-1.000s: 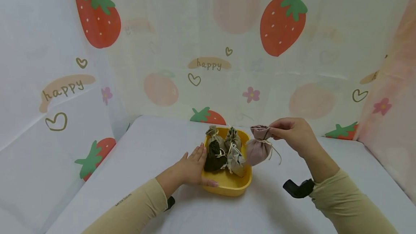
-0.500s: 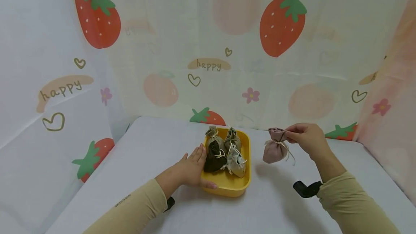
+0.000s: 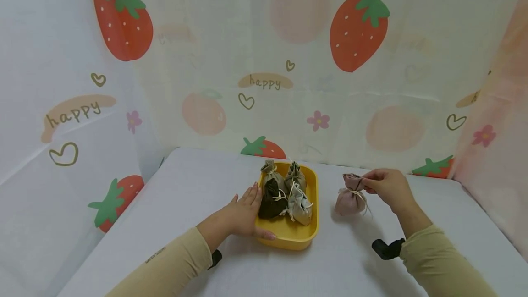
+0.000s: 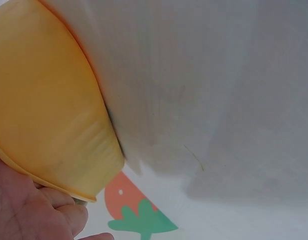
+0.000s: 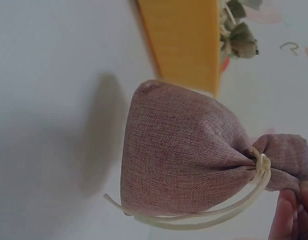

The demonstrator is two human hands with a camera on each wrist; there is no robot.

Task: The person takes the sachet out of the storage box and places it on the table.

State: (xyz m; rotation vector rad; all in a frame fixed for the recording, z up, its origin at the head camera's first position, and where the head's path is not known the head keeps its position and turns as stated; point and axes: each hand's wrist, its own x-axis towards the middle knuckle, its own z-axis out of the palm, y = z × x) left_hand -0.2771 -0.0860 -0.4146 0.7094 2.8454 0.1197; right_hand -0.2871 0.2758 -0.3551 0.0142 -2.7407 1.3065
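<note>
Right hand point(image 3: 387, 187) pinches the gathered neck of a pink pouch point(image 3: 349, 199) resting on the white table point(image 3: 185, 187), right of the yellow tray point(image 3: 315, 223). Left hand point(image 3: 243, 214), fingers straight, rests against the tray's left wall. Tray holds four tied pouches point(image 3: 284, 191). Strawberry-print curtain point(image 3: 264, 58) behind.

Beige sleeves point(image 3: 173, 260), black wrist straps point(image 3: 385, 247)

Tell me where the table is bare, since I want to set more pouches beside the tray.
Bare table lies left of the left hand, and in front of the yellow tray. The strip between the tray and the pink pouch, pinched by the right hand, is narrow. The tray itself is crowded with four pouches.
</note>
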